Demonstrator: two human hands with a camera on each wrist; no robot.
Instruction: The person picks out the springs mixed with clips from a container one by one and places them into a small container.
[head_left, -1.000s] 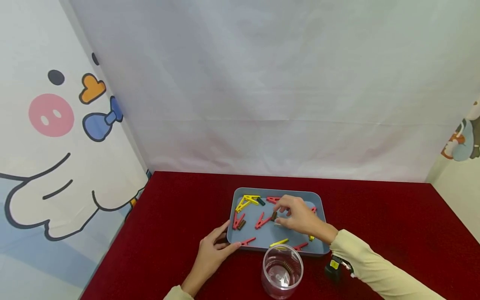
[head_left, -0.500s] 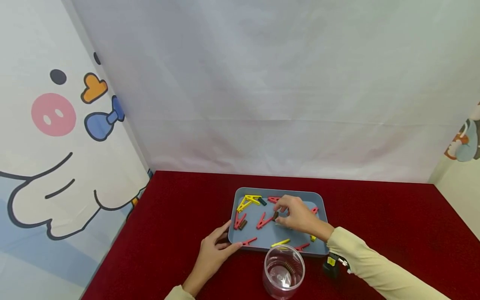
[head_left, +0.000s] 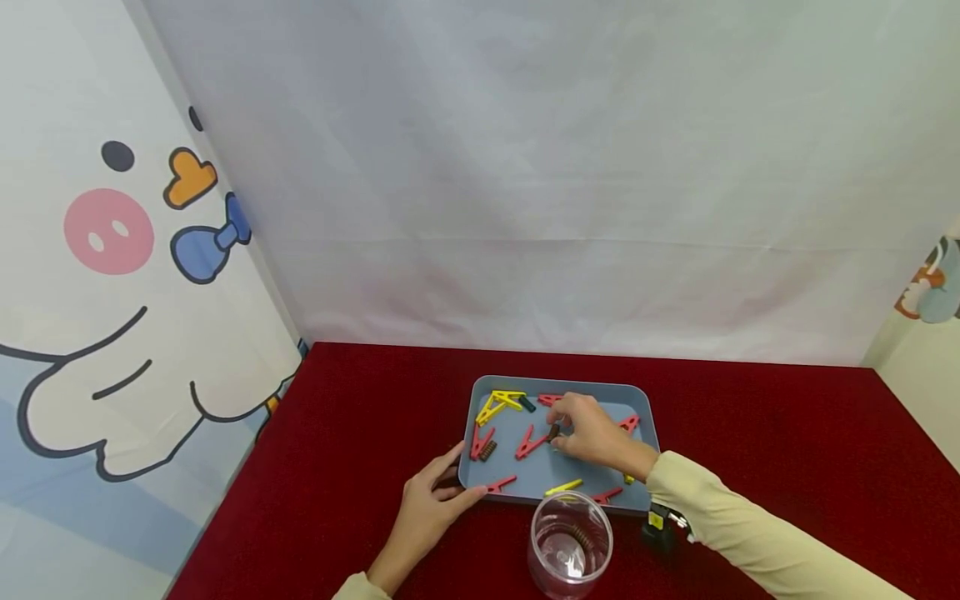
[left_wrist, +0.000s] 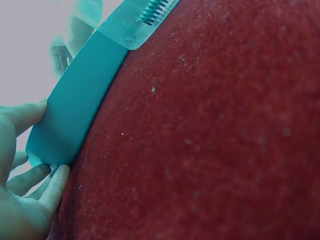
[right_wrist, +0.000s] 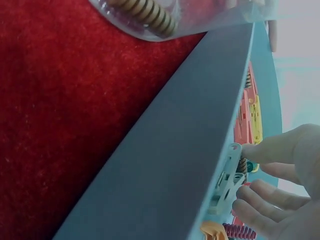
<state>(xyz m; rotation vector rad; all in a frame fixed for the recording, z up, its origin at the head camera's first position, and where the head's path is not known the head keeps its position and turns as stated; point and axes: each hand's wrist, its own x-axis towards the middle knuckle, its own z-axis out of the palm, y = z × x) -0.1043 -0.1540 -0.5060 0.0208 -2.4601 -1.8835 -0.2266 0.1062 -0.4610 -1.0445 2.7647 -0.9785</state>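
A grey-blue tray [head_left: 528, 472] lies on the table, holding red and yellow plastic clips and small coil springs. My left hand [head_left: 426, 504] grips its front left corner, thumb on one side and fingertips at the other [left_wrist: 55, 182]. Over the tray's middle, my right hand [head_left: 596, 435] pinches a dark brown spring [head_left: 553, 432] between thumb and index finger. Beside that spring lies a red clip [head_left: 529, 443]. In the right wrist view, a pale clip [right_wrist: 227, 185] is near the fingertips, and the spring [right_wrist: 243, 167] is partly hidden.
A clear plastic jar [head_left: 535, 546] stands directly in front of the tray, with a brown spring [head_left: 582, 537] inside. Another spring [head_left: 488, 451] and a dark green piece [head_left: 527, 403] lie in the tray. A white curtain [head_left: 525, 208] hangs behind the red tabletop [head_left: 375, 433].
My right thumb and index finger have drawn closer together around the brown spring. The left hand stays on the tray corner. The head view has shifted slightly.
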